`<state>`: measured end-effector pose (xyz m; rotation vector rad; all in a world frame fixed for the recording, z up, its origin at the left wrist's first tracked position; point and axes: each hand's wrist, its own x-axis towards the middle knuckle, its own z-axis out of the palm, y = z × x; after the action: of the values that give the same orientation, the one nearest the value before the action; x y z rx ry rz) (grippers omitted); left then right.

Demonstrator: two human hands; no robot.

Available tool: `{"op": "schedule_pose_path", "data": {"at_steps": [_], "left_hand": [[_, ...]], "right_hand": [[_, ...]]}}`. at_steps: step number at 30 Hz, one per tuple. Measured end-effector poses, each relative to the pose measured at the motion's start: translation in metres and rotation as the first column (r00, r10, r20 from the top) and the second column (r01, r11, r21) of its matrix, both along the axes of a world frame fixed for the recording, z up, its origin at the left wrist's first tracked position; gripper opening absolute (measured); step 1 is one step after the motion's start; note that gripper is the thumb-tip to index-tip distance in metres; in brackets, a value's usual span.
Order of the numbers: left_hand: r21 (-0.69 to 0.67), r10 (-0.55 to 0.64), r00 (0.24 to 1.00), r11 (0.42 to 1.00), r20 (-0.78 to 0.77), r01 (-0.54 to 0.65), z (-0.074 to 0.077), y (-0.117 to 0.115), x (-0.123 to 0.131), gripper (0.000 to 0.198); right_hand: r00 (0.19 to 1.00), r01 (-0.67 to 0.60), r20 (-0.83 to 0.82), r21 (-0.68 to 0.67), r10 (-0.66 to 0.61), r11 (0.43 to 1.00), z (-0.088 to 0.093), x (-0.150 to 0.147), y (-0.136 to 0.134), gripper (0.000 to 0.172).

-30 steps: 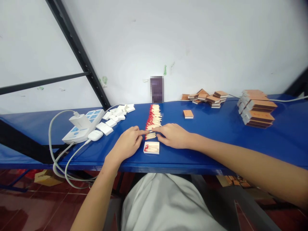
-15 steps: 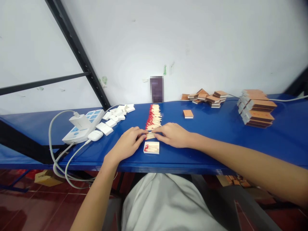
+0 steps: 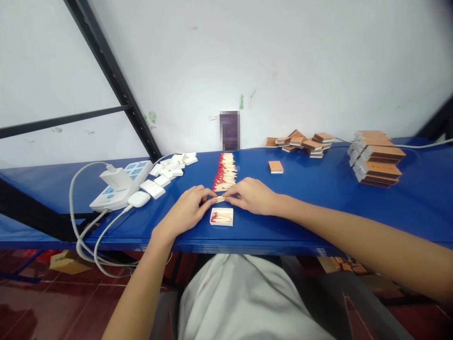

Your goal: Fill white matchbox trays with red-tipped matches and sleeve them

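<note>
Got a white power strip (image 3: 101, 201) on my left with a chunky charger (image 3: 116, 178) on it, its white cable (image 3: 71, 198) looping past the desk edge. Earbuds case (image 3: 139, 199) sits just beside. Some pixelated dark rectangle (image 3: 230, 131) is up against my wall (image 3: 300, 61), and there's a cardboard box (image 3: 71, 263) on the floor (image 3: 46, 302).

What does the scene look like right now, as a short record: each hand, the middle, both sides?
Left hand: pinching one end of a small bunch of matches
Right hand: pinching the other end
Near edge: open white tray, holding some red-headed matches
Beyond hands: long row of matches, red heads to the left
Left side: scattered white boxes; power strip with charger plugged in
Right side: single matchbox, loose matchbox pile, neater matchbox stack
Surface: blue table
</note>
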<state>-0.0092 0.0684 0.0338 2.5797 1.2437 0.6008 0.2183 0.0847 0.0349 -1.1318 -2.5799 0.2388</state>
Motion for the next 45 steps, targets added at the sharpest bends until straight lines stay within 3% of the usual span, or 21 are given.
{"op": "schedule_pose_path", "data": {"at_steps": [18, 29, 39, 45], "left_hand": [[0.045, -0.031, 0.999, 0.998, -0.019, 0.032, 0.0002, -0.0012, 0.0014, 0.028], [0.052, 0.021, 0.997, 0.999, -0.077, -0.017, 0.0029, -0.0028, 0.0004, 0.038], [0.079, 0.008, 0.998, 0.997, -0.066, -0.002, 0.0022, -0.0016, 0.0008, 0.032], [0.099, 0.018, 0.998, 0.995, -0.063, -0.012, 0.0018, -0.0016, 0.0015, 0.032]], "right_hand": [[1.000, 0.015, -0.016, 0.011, -0.015, 1.000, 0.0000, -0.0049, -0.0003, 0.029], [0.999, 0.014, -0.040, 0.014, -0.013, 1.000, -0.0025, -0.0059, 0.0003, 0.028], [0.993, -0.088, -0.073, 0.025, 0.090, 0.996, -0.0028, -0.0055, 0.0015, 0.027], [0.998, -0.065, -0.022, 0.032, 0.065, 0.997, 0.0004, -0.0052, -0.0003, 0.033]]}}
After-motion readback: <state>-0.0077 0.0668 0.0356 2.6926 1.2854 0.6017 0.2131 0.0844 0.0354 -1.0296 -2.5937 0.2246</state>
